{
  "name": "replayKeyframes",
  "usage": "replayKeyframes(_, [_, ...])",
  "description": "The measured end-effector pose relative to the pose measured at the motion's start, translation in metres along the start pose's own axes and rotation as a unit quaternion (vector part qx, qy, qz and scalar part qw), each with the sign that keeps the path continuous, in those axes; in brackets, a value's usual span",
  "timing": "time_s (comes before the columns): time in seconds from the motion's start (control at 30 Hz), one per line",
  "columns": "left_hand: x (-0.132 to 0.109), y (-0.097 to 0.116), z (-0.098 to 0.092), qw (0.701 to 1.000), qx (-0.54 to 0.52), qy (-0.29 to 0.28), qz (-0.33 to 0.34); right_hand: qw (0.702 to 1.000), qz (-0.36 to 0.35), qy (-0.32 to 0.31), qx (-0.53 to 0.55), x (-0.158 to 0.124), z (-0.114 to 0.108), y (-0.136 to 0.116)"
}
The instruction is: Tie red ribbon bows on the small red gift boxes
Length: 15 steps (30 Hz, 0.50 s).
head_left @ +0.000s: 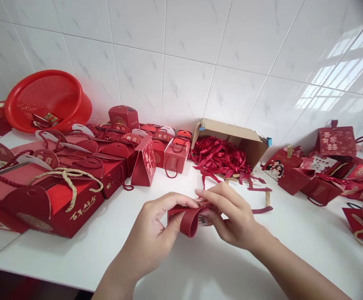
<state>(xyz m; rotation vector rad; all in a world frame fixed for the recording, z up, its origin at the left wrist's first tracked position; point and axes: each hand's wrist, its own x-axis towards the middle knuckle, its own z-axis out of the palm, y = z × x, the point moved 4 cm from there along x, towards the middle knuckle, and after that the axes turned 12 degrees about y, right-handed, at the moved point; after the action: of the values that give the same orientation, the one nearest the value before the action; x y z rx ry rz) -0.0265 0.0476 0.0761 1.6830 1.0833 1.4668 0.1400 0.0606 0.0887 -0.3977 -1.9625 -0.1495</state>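
My left hand (153, 229) pinches a red strap (186, 224) curled into a loop; my right hand (229, 212) grips the small red box (173, 213) between them. It looks part-made. Left of my left hand, red gift boxes (89, 202) stand already folded; loose ribbons (220, 154) lie ahead.
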Motion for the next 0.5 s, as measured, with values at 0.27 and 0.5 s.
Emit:
replayKeyframes(0.27, [0.0006, -0.0033, -0.0001, 1.0, -0.005, 0.008, -0.002, 1.0, 0.008, -0.02, 0.005, -0.0031, 0.0045, 0.0037])
replayKeyframes(0.5, [0.0013, -0.0035, -0.0001, 0.999, -0.024, 0.036, 0.006, 1.0, 0.005, -0.016, 0.017, -0.0057, 0.0059, 0.0034])
